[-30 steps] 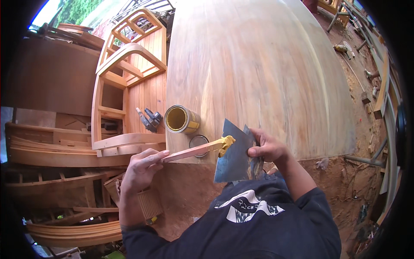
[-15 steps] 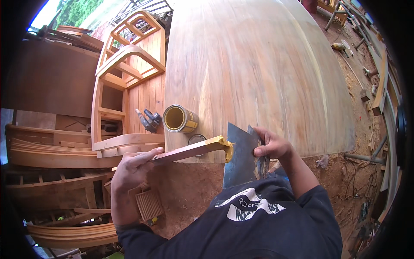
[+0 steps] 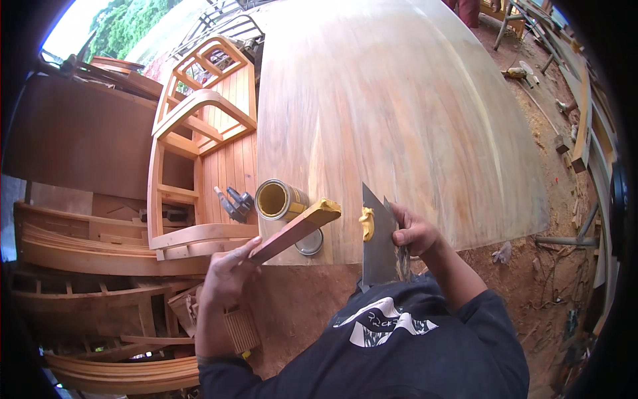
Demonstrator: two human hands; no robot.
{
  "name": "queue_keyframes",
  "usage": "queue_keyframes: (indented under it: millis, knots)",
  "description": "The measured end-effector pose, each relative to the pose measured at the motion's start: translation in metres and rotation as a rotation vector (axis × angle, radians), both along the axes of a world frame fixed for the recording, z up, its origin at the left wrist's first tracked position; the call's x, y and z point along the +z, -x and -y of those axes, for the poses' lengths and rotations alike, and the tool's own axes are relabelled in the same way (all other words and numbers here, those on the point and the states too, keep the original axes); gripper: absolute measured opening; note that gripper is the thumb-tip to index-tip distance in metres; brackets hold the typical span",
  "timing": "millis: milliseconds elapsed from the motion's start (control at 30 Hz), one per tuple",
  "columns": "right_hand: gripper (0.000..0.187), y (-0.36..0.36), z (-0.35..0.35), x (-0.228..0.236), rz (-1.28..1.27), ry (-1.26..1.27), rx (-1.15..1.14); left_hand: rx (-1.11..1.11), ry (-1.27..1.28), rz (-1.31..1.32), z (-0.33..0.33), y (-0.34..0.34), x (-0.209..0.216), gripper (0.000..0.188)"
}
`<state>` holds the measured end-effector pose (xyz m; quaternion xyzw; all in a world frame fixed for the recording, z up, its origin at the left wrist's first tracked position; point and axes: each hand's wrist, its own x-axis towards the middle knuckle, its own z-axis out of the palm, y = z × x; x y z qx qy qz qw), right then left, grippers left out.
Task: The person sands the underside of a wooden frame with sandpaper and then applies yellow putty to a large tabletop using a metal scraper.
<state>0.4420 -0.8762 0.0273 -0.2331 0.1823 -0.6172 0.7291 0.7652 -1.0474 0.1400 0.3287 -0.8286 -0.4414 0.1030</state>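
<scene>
My left hand (image 3: 229,269) is closed around the lower end of a flat wooden stick (image 3: 292,234), its far end smeared with yellow putty. In my right hand (image 3: 416,229) are thin metal scraper blades (image 3: 380,249), gripped between thumb and fingers. A dab of yellow putty (image 3: 367,224) clings to the face of the front blade. Stick and blade are apart. An open tin (image 3: 282,199) with yellow residue inside sits at the near left corner of the wooden tabletop (image 3: 385,120). Beside it lies a round lid (image 3: 309,242), partly behind the stick.
Left of the tabletop is a slatted wooden frame (image 3: 222,163) with curved parts, and a dark power tool (image 3: 234,203) rests on it. Curved timber pieces (image 3: 86,243) are stacked at the far left. Metal pipes and boards (image 3: 583,126) line the right side above dirt ground.
The stick has drawn away from the blade and tilted upward, leaving a dab of putty on the metal. The blades have turned more edge-on.
</scene>
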Motion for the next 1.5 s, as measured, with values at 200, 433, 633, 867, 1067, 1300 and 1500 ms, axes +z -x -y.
queue_keyframes:
  millis: [200, 433, 633, 867, 1067, 1300, 1500]
  knots:
    - [0.073, -0.01, 0.0, -0.005, 0.071, -0.037, -0.082, -0.115, 0.016, -0.34, -0.014, 0.024, -0.045, 0.053]
    - [0.07, -0.005, -0.008, -0.001, -0.027, -0.018, -0.022, -0.215, 0.363, -0.194, -0.008, 0.019, -0.038, 0.056]
    - [0.069, 0.006, -0.016, -0.003, -0.045, -0.029, -0.103, -0.115, 0.474, -0.12, 0.003, 0.009, -0.026, 0.052]
    - [0.065, 0.01, -0.01, 0.005, -0.075, -0.022, -0.111, 0.126, 0.464, -0.347, -0.01, 0.045, -0.047, 0.055]
    - [0.071, 0.005, -0.014, 0.002, -0.085, -0.033, -0.104, 0.025, 0.828, -0.413, -0.014, 0.047, -0.063, 0.049]
    - [0.072, 0.022, -0.053, -0.01, -0.061, -0.035, -0.238, -0.024, 0.87, -0.265, -0.006, 0.015, -0.064, 0.046]
    - [0.06, 0.026, -0.049, 0.006, -0.38, -0.191, -0.523, 0.39, 0.641, -0.249, 0.06, 0.029, -0.08, 0.037]
